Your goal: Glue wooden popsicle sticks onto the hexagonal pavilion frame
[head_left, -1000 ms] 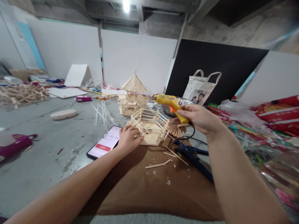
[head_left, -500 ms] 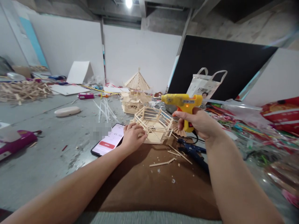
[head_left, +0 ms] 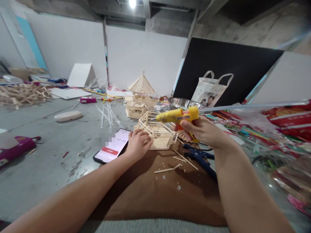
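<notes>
A yellow hot glue gun (head_left: 178,115), a long clear glue stick (head_left: 252,105) sticking out of its back, is gripped in my right hand (head_left: 205,131). Its nozzle points left over the far edge of a wooden stick frame (head_left: 161,129), a many-sided open structure with a flat floor; whether the tip touches it I cannot tell. My left hand (head_left: 139,142) holds the near left side of that frame, fingers curled on it. Beside that hand lies a phone (head_left: 113,147) with a timer on its screen. Behind the frame stands a small wooden pavilion (head_left: 141,94) with a pointed roof.
Blue pliers (head_left: 200,158) and loose sticks (head_left: 167,170) lie on the brown board (head_left: 145,200). A metal bowl (head_left: 186,103) and a white bag (head_left: 211,90) stand behind. Clear glue sticks (head_left: 108,115), a white oval case (head_left: 68,116) and a purple glue gun (head_left: 18,149) are on the left.
The glue gun has moved down and left, from beside the frame to over its far edge, and its back end now angles toward the right. My left hand stays on the frame.
</notes>
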Available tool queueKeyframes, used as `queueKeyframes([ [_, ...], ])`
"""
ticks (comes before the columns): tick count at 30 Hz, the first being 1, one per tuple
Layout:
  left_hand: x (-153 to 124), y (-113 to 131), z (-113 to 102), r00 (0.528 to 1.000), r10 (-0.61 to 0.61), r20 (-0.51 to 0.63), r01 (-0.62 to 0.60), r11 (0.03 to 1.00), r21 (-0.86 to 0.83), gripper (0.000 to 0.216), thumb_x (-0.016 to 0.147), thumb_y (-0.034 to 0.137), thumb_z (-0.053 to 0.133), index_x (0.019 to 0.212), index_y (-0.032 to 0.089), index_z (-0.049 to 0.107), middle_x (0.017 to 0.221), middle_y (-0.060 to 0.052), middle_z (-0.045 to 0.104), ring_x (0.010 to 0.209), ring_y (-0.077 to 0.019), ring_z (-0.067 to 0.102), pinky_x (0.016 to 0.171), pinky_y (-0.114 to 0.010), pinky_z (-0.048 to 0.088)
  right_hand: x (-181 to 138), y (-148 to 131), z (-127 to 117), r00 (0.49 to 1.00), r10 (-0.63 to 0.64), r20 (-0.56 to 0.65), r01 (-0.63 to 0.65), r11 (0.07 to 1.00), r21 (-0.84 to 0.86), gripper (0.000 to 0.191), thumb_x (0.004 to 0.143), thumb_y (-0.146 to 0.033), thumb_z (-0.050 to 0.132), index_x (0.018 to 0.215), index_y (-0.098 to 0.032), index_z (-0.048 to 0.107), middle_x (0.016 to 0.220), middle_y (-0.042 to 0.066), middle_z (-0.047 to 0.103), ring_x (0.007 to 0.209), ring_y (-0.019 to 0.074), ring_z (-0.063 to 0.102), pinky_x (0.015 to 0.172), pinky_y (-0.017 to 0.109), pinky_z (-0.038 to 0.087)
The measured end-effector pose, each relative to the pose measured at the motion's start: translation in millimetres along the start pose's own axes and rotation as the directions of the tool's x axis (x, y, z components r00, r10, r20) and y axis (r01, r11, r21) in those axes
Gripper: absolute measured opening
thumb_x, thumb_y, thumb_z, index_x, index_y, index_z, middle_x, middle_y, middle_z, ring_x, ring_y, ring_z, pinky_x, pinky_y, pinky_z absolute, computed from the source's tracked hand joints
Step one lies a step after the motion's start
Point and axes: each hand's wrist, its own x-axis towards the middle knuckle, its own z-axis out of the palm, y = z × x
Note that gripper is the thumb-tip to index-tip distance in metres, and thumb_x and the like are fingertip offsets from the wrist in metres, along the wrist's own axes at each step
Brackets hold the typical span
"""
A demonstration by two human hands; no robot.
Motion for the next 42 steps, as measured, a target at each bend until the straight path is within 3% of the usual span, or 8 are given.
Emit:
queueKeyframes([
  [5,-0.8,0.6,1.5,1.000,0.000,0.021,0.000,1.000,-0.007,0.016,0.074,0.034,0.053,0.073,0.024,0.064,0.093,0.001,0.064,0.103,-0.0217,0.042,0.089,-0.040,0.027,-0.6,-6.5,0.1,1.000,-0.009,-0.015,0.004,0.964,-0.265,0.041,0.075,-0.053,0.044,0.060,-0.017,0.057,0.047,-0.002,0.046,0.045,0.0089,0.044,0.044,0.023,0.033],
  [12,-0.7,-1.8,2.9,0.999,-0.008,0.034,0.009,1.000,-0.013,0.014,0.074,0.034,0.053,0.074,0.024,0.063,0.093,0.001,0.064,0.103,-0.0221,0.041,0.089,-0.041,0.027,0.1,0.5,0.4,0.998,-0.066,-0.021,0.052,0.914,-0.403,0.040,0.075,-0.053,0.043,0.057,-0.020,0.055,0.054,-0.001,0.051,0.051,0.0106,0.045,0.049,0.024,0.033],
  [19,-1.7,6.6,-9.1,0.996,-0.081,-0.042,0.081,0.997,0.006,0.018,0.075,0.035,0.048,0.074,0.019,0.058,0.079,-0.003,0.061,0.088,-0.0209,0.047,0.080,-0.036,0.033,1.2,-4.1,3.6,0.997,-0.070,-0.018,0.054,0.888,-0.457,0.041,0.077,-0.051,0.041,0.055,-0.020,0.054,0.053,-0.001,0.050,0.052,0.0109,0.045,0.051,0.025,0.033],
  [23,-1.9,7.9,-16.3,0.991,-0.087,-0.099,0.089,0.996,0.023,0.019,0.072,0.026,0.047,0.085,0.018,0.058,0.087,-0.004,0.057,0.085,-0.0205,0.047,0.077,-0.035,0.035,1.7,-4.5,5.1,0.997,-0.078,-0.016,0.061,0.879,-0.473,0.039,0.077,-0.051,0.041,0.058,-0.020,0.056,0.054,-0.001,0.049,0.053,0.0112,0.044,0.050,0.025,0.032],
  [29,-2.4,3.5,-13.7,0.997,-0.013,-0.072,0.015,0.999,0.036,0.031,0.071,0.023,0.046,0.098,0.026,0.061,0.091,-0.004,0.055,0.088,-0.0211,0.044,0.079,-0.036,0.034,2.7,-3.7,6.0,0.997,-0.074,-0.020,0.056,0.881,-0.470,0.040,0.074,-0.053,0.044,0.055,-0.020,0.055,0.052,-0.001,0.049,0.052,0.0114,0.043,0.048,0.025,0.031],
  [42,-3.7,0.8,-9.5,1.000,0.013,-0.029,-0.012,1.000,0.008,0.037,0.070,0.021,0.045,0.103,0.025,0.059,0.090,-0.003,0.057,0.088,-0.0212,0.043,0.080,-0.037,0.034,0.9,-2.3,6.2,0.997,-0.071,-0.039,0.044,0.876,-0.480,0.039,0.073,-0.054,0.046,0.056,-0.020,0.053,0.051,-0.002,0.050,0.049,0.0102,0.042,0.046,0.024,0.028],
])
